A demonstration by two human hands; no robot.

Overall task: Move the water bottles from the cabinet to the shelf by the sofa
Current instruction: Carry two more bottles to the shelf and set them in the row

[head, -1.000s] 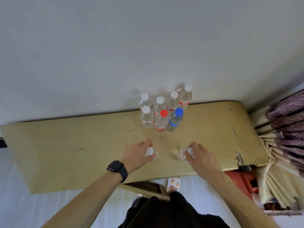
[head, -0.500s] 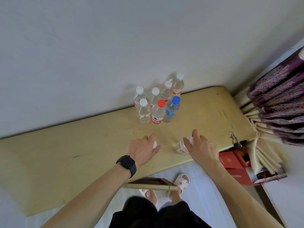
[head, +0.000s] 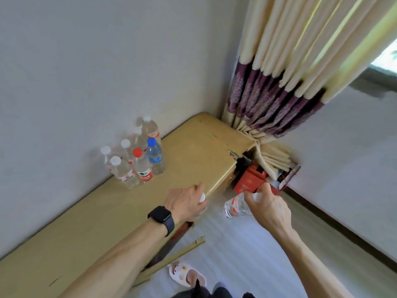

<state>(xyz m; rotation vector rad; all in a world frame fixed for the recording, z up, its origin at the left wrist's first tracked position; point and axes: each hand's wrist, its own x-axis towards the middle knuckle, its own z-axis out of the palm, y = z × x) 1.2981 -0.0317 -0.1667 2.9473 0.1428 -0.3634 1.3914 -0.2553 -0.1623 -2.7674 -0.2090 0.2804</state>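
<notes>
Several clear water bottles stand clustered against the wall on the yellow cabinet top [head: 199, 153]; one has a red cap [head: 140, 166], one a blue cap [head: 153, 153], the others white caps. My left hand [head: 185, 203], with a black watch on the wrist, grips a white-capped bottle [head: 202, 198] at the cabinet's front edge; its body is mostly hidden under the hand. My right hand [head: 266, 205] holds another clear bottle [head: 235, 206] by its top, tilted, over the floor just off the cabinet.
A cream and purple curtain [head: 279, 82] hangs in the corner to the right of the cabinet. Red boxes [head: 249, 179] lie on the floor beneath it. An open cabinet door edge [head: 171, 259] juts out below. My slippered foot [head: 184, 274] stands on the pale floor.
Both hands have lifted their bottles off the cabinet top and drawn them back past its front edge. The view has swung right, bringing the curtain and corner into sight.
</notes>
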